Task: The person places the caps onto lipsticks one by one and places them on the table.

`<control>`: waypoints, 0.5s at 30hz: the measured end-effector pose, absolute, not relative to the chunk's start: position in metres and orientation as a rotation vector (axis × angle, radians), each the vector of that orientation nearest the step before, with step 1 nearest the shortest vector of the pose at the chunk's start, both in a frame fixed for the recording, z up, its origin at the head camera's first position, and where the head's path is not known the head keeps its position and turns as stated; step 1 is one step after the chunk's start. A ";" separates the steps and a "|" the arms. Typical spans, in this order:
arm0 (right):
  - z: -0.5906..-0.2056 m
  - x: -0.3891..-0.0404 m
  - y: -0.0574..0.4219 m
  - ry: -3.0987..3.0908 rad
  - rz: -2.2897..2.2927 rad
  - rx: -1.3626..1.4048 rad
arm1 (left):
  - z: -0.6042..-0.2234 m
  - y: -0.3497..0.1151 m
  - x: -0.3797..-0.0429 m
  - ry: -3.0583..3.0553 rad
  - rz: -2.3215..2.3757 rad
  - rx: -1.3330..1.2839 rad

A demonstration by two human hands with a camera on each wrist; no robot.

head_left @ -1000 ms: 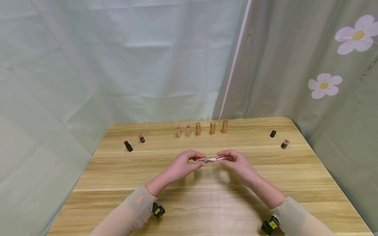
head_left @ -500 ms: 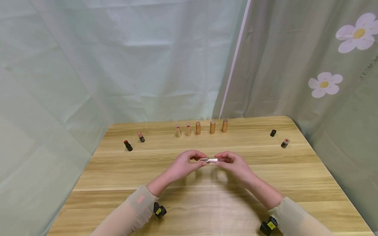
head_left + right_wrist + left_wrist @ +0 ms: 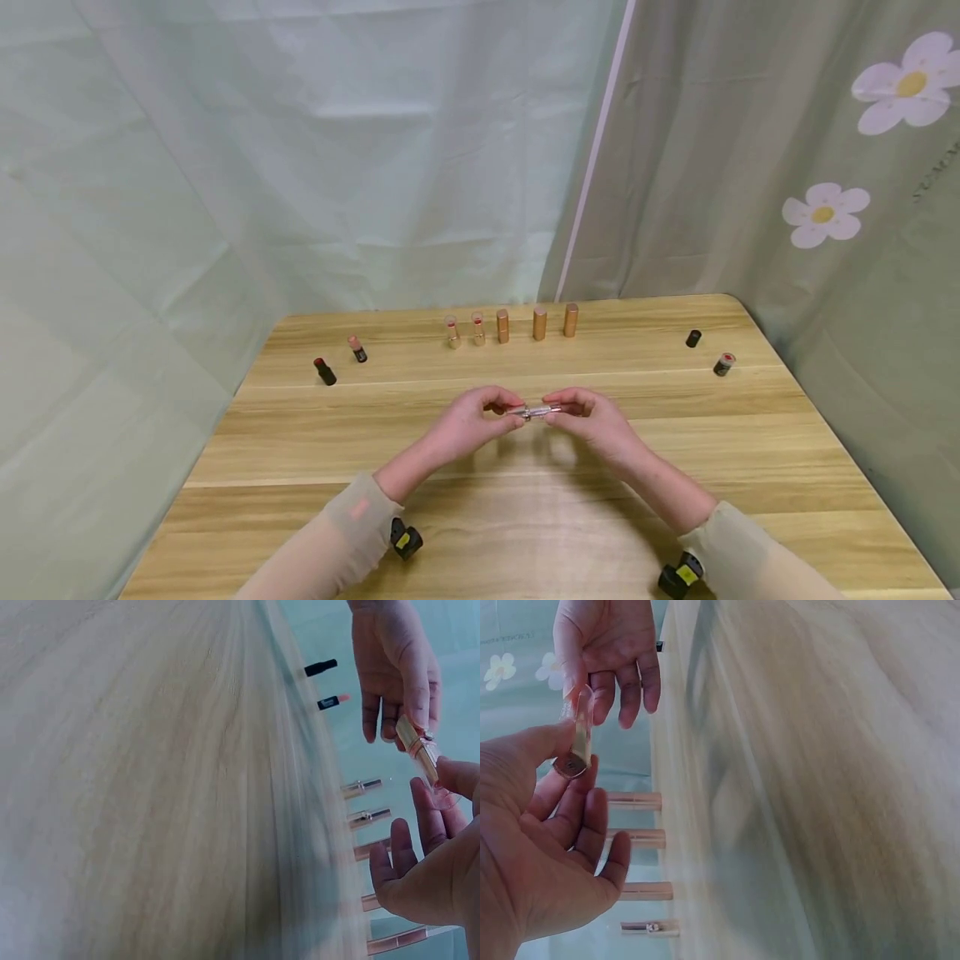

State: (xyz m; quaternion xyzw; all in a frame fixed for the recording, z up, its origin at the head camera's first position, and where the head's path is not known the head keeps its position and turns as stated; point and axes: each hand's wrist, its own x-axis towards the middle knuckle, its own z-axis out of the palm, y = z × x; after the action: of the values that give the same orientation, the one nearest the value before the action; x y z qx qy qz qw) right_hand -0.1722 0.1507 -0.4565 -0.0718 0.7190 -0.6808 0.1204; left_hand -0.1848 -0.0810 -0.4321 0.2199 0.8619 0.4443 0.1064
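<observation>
Over the middle of the table, both hands hold a slim gold lipstick (image 3: 534,412) lying nearly level. My left hand (image 3: 474,423) pinches its base end between thumb and fingers. At the other end, my right hand (image 3: 596,423) pinches the clear cap (image 3: 442,796). In the left wrist view the round base of the lipstick (image 3: 574,761) faces the camera, with the clear cover reaching toward the right hand (image 3: 615,652). The lower fingers of the left hand (image 3: 544,840) are loosely bent. Fingertips hide part of both ends.
Along the back edge stand two clear-topped lipsticks (image 3: 478,331) and three copper tubes (image 3: 540,323). At left are a dark red lipstick (image 3: 325,372) and a pink one (image 3: 357,349), both uncapped. A black cap (image 3: 693,338) and a clear-topped black piece (image 3: 724,364) stand at right.
My right hand has moved left toward the left hand, and the clear cap has slid further over the lipstick. Both hands have dropped slightly in view.
</observation>
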 end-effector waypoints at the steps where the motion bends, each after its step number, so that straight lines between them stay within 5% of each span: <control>1: -0.457 -0.173 0.150 2.115 -1.983 -0.220 | -0.432 -0.081 -0.185 2.535 1.303 0.652; 15: -0.421 -0.163 0.136 2.239 -1.896 -0.403 | -0.432 -0.085 -0.186 2.511 1.195 0.794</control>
State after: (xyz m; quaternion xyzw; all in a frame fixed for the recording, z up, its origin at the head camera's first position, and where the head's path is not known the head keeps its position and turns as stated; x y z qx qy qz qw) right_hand -0.1631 0.1361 -0.4206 -0.1354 0.7529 -0.6377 0.0899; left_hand -0.1860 -0.0848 -0.4324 0.2723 0.8615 0.4101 0.1244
